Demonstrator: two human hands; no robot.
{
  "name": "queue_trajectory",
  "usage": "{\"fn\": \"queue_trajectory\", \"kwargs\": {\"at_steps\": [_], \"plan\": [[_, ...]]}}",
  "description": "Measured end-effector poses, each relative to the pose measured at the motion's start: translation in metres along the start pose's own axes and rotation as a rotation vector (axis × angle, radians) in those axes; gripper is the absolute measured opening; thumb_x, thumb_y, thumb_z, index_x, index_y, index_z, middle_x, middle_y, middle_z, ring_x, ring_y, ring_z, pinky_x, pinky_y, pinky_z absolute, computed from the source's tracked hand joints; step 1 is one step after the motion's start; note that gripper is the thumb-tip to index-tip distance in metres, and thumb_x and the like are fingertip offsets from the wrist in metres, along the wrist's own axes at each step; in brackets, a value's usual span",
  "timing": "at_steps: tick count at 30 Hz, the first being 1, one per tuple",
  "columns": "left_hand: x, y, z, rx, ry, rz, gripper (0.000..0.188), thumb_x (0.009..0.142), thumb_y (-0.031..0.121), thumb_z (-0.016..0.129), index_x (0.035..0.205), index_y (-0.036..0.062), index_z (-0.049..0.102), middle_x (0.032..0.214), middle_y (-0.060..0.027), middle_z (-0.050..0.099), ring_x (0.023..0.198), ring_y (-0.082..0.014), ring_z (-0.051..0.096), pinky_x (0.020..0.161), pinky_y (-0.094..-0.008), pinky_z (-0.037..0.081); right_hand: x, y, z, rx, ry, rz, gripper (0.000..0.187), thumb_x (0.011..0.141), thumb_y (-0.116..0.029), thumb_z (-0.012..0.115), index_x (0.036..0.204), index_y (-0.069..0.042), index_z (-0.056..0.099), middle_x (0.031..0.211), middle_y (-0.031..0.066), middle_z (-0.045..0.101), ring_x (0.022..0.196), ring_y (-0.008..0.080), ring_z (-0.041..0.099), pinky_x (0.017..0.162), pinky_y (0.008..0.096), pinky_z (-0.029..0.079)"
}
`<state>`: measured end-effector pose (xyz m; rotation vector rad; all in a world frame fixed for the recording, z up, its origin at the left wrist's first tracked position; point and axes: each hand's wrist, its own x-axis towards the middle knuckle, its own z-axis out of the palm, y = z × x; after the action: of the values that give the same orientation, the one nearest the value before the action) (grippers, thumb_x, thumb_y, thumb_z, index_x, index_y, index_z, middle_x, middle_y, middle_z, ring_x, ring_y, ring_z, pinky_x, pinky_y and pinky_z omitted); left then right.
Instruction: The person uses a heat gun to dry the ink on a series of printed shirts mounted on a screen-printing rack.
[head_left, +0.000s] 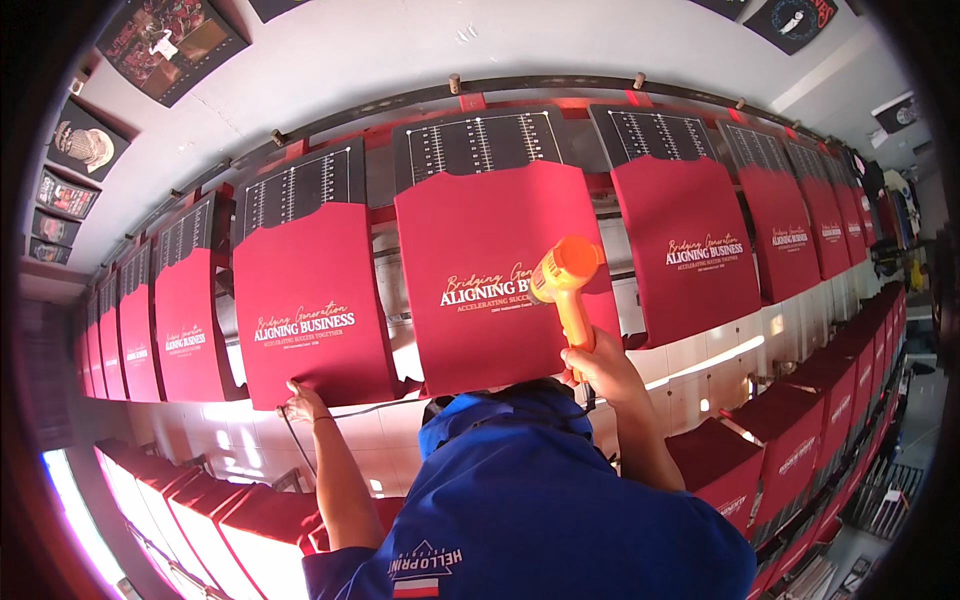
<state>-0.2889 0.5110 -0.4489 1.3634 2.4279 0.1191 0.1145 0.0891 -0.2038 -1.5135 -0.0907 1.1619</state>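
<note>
Between two rows of shirt boards, we see a yellow-orange dryer clasped by its handle in the right hand, fingers wrapped around the grip. The dryer is over the right half of the middle shirt, near that board's right edge, where it hides the end of the pale lettering; whether it touches the cloth, we cannot tell. The middle board shows its black, ruled upper end above the red neckline.

The left hand is at the lower edge of the left shirt, with fingertips at the hem and a dark band on the wrist. A thin cord hangs beside it; whether the fingers grasp cord or cloth, we cannot make out. The right shirt lies on the next board, its lettering in full view.

We find more red shirts along the facing row, a dark rail behind the boards' upper edges, and posters on the pale wall.
</note>
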Motion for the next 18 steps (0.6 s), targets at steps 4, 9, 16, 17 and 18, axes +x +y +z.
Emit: {"fn": "queue_trajectory", "kwargs": {"at_steps": [4,9,16,17,18], "plan": [[0.052,-0.009,0.002,0.086,0.356,0.039,0.097,0.09,0.07,0.035,0.129,-0.0184,0.042,0.136,-0.0358,0.04,0.129,-0.0478,0.037,0.11,-0.0556,0.027,0.0,0.006,0.021,0.061,0.06,-0.004,0.023,0.087,-0.011,0.058,0.105,0.001,0.05,0.078,0.0052,0.055,0.061,0.0154,0.062,0.054,0.0279,0.05],[0.081,-0.003,-0.015,-0.062,0.299,-0.015,0.096,0.091,0.068,0.035,0.133,-0.0186,0.037,0.139,-0.0348,0.037,0.132,-0.0486,0.033,0.111,-0.0589,0.023,-0.002,0.013,0.05,-0.014,0.15,-0.049,0.031,0.089,-0.012,0.058,0.116,0.001,0.051,0.079,0.0046,0.056,0.064,0.0156,0.061,0.058,0.0277,0.049],[0.058,0.013,-0.036,-0.17,0.364,-0.054,0.083,0.09,0.058,0.043,0.126,-0.0168,0.042,0.118,-0.0338,0.053,0.107,-0.0422,0.059,0.091,-0.0481,0.05,-0.004,0.013,0.073,0.009,0.172,-0.092,0.017,0.087,-0.01,0.059,0.099,0.0,0.052,0.075,0.0052,0.056,0.061,0.0149,0.062,0.053,0.0276,0.049],[0.058,0.011,-0.038,-0.208,0.389,-0.054,0.083,0.089,0.058,0.044,0.125,-0.0169,0.042,0.116,-0.0331,0.054,0.104,-0.0419,0.06,0.088,-0.0481,0.051,-0.003,0.014,0.072,0.019,0.154,-0.074,0.019,0.087,-0.01,0.058,0.1,0.001,0.051,0.076,0.0053,0.056,0.061,0.0148,0.062,0.053,0.0276,0.049],[0.057,0.013,-0.037,-0.144,0.457,-0.036,0.08,0.089,0.056,0.045,0.123,-0.0166,0.04,0.111,-0.0327,0.055,0.1,-0.0414,0.062,0.084,-0.0469,0.053,-0.001,0.016,0.069,0.025,0.141,-0.06,0.02,0.087,-0.01,0.058,0.102,0.001,0.051,0.076,0.0054,0.056,0.062,0.0147,0.062,0.053,0.0277,0.049]]}}
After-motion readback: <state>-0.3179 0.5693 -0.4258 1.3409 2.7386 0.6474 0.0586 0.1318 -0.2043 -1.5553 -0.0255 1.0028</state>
